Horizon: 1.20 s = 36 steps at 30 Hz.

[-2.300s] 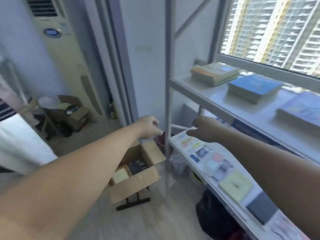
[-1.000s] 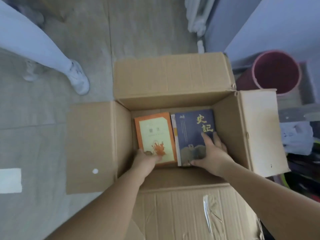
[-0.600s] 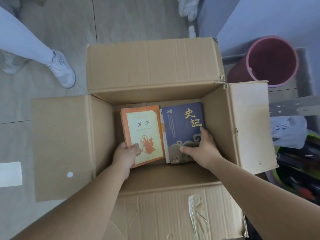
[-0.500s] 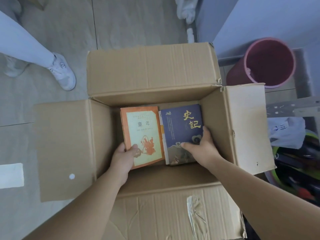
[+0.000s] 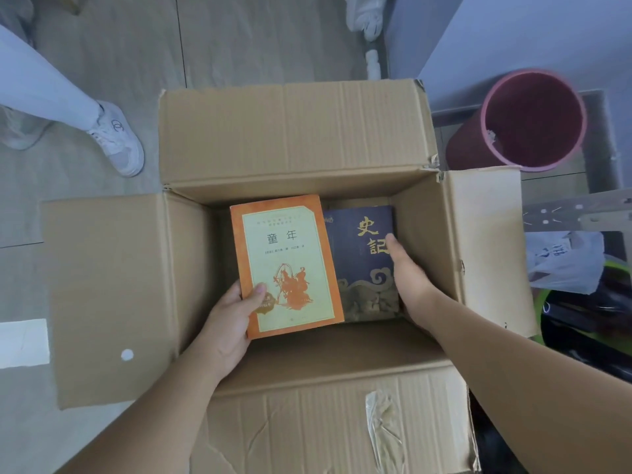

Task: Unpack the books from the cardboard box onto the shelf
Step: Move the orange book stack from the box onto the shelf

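Note:
I look straight down into an open cardboard box [image 5: 294, 138] on the floor. My left hand [image 5: 236, 313] grips the lower left corner of an orange and cream book [image 5: 287, 265], thumb on its cover, and holds it raised above the box bottom. Beside it lies a dark blue book [image 5: 362, 254] with gold characters, flat in the box. My right hand [image 5: 407, 271] lies along that book's right edge, between it and the box wall; its fingers are hidden and I cannot see whether they grip it. The shelf is out of view.
A pink bin [image 5: 526, 121] stands right of the box. Another person's leg and white shoe [image 5: 116, 142] are at the upper left. A white plastic bag [image 5: 561, 261] and dark items lie at the right, under a metal shelf rail [image 5: 581, 213].
My left hand has lifted the orange book up towards me, so it partly overlaps the blue one. My right hand has slid to the blue book's right edge.

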Tool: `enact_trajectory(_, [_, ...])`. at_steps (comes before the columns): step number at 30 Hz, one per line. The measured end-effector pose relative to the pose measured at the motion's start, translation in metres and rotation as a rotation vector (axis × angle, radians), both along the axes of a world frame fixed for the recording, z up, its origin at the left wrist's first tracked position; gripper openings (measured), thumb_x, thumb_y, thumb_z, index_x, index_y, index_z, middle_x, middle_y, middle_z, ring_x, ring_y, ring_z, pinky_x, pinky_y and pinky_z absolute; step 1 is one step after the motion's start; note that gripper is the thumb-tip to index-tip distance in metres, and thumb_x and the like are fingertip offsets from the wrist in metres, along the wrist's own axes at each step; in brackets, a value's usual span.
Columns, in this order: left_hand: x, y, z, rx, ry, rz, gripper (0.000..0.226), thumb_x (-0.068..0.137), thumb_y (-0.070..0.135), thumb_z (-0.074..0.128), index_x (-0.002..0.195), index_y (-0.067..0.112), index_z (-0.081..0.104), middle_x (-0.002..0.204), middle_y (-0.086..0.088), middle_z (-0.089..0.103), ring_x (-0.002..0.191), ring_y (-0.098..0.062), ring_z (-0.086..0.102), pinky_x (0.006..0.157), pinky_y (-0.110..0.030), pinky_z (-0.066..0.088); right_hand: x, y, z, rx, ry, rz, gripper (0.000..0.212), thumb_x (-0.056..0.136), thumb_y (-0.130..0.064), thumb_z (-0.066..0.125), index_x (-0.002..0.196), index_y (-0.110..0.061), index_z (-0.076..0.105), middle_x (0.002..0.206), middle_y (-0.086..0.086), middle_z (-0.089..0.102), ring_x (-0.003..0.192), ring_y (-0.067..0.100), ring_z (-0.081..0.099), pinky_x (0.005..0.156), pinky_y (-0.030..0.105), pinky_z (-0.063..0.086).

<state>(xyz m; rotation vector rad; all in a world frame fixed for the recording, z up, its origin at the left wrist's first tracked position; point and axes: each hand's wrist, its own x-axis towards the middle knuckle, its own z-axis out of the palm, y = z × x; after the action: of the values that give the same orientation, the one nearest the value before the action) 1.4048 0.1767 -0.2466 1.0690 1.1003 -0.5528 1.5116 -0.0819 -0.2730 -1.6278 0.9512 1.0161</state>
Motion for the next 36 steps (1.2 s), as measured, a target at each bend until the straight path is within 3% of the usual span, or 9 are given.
enact_trajectory(7, [0.009, -0.021, -0.004, -0.037, -0.030, -0.133, 0.031, 0.104, 0.017, 0.060, 0.132, 0.026, 0.067, 0.123, -0.001, 0.080, 0.112, -0.025, 0.076, 0.084, -0.038, 0.064, -0.008, 0.008, -0.007, -0.050, 0.001, -0.085, 0.077, 0.097, -0.074, 0.045, 0.161, -0.030, 0.040, 0.167, -0.001, 0.043, 0.154, 0.025, 0.038, 0.120, 0.039, 0.025])
enact_trajectory(10, [0.024, -0.050, -0.009, 0.097, 0.019, -0.321, 0.030, 0.105, 0.023, 0.060, 0.135, 0.027, 0.064, 0.122, 0.005, 0.079, 0.111, -0.021, 0.076, 0.097, -0.044, 0.061, -0.010, 0.003, -0.009, -0.031, 0.056, -0.198, 0.082, 0.094, -0.078, 0.045, 0.160, -0.029, 0.042, 0.161, -0.006, 0.049, 0.154, 0.024, 0.038, 0.123, 0.041, 0.024])
enact_trajectory(13, [0.042, -0.077, -0.017, 0.329, 0.031, -0.526, 0.040, 0.106, 0.025, 0.057, 0.146, 0.031, 0.049, 0.137, 0.008, 0.067, 0.117, -0.019, 0.068, 0.094, -0.037, 0.057, -0.010, 0.005, -0.007, 0.022, 0.066, -0.239, 0.055, 0.096, -0.076, 0.045, 0.123, -0.037, 0.072, 0.124, -0.014, 0.074, 0.117, 0.016, 0.067, 0.097, 0.034, 0.035])
enact_trajectory(15, [0.050, -0.089, -0.023, 0.434, 0.034, -0.558, 0.049, 0.106, 0.022, 0.055, 0.152, 0.029, 0.040, 0.151, 0.003, 0.052, 0.120, -0.023, 0.065, 0.092, -0.037, 0.058, -0.011, 0.006, -0.008, 0.021, 0.033, -0.190, 0.052, 0.097, -0.073, 0.046, 0.118, -0.036, 0.077, 0.118, -0.010, 0.080, 0.100, 0.017, 0.073, 0.084, 0.036, 0.047])
enact_trajectory(18, [0.054, -0.104, -0.035, 0.371, 0.047, -0.483, 0.039, 0.102, 0.019, 0.060, 0.138, 0.028, 0.045, 0.141, 0.003, 0.058, 0.102, -0.014, 0.066, 0.079, -0.030, 0.054, -0.013, 0.006, -0.014, 0.039, -0.035, -0.186, 0.052, 0.104, -0.061, 0.046, 0.138, -0.028, 0.067, 0.128, -0.008, 0.074, 0.115, 0.019, 0.067, 0.098, 0.036, 0.045])
enact_trajectory(22, [0.049, -0.116, -0.048, 0.265, 0.091, -0.311, 0.038, 0.096, 0.022, 0.071, 0.123, 0.032, 0.045, 0.108, 0.013, 0.063, 0.096, -0.010, 0.063, 0.078, -0.028, 0.047, -0.018, 0.006, -0.017, 0.062, -0.079, -0.168, 0.039, 0.105, -0.055, 0.049, 0.137, -0.034, 0.057, 0.112, -0.019, 0.068, 0.099, 0.002, 0.061, 0.094, 0.030, 0.041])
enact_trajectory(25, [0.046, -0.115, -0.051, 0.261, 0.106, -0.251, 0.039, 0.093, 0.028, 0.074, 0.122, 0.030, 0.050, 0.111, 0.009, 0.068, 0.091, -0.009, 0.065, 0.073, -0.026, 0.051, -0.019, 0.006, -0.019, 0.071, -0.062, -0.125, 0.045, 0.103, -0.051, 0.055, 0.142, -0.028, 0.056, 0.133, -0.005, 0.070, 0.118, 0.018, 0.067, 0.101, 0.039, 0.048])
enact_trajectory(31, [0.045, -0.092, -0.047, 0.148, 0.165, -0.104, 0.050, 0.086, 0.044, 0.080, 0.127, 0.021, 0.063, 0.109, 0.004, 0.079, 0.090, -0.011, 0.074, 0.061, -0.024, 0.049, -0.016, 0.006, -0.022, 0.073, 0.002, -0.071, 0.061, 0.094, -0.055, 0.066, 0.146, -0.027, 0.049, 0.132, -0.001, 0.071, 0.117, 0.024, 0.068, 0.108, 0.046, 0.050])
enact_trajectory(36, [0.044, -0.083, -0.047, 0.114, 0.106, -0.222, 0.043, 0.078, 0.047, 0.086, 0.109, 0.037, 0.058, 0.107, 0.002, 0.080, 0.094, -0.022, 0.078, 0.084, -0.042, 0.061, -0.019, 0.006, -0.024, 0.098, 0.066, -0.080, 0.062, 0.090, -0.058, 0.069, 0.140, -0.026, 0.052, 0.122, 0.001, 0.075, 0.109, 0.025, 0.073, 0.095, 0.045, 0.056])
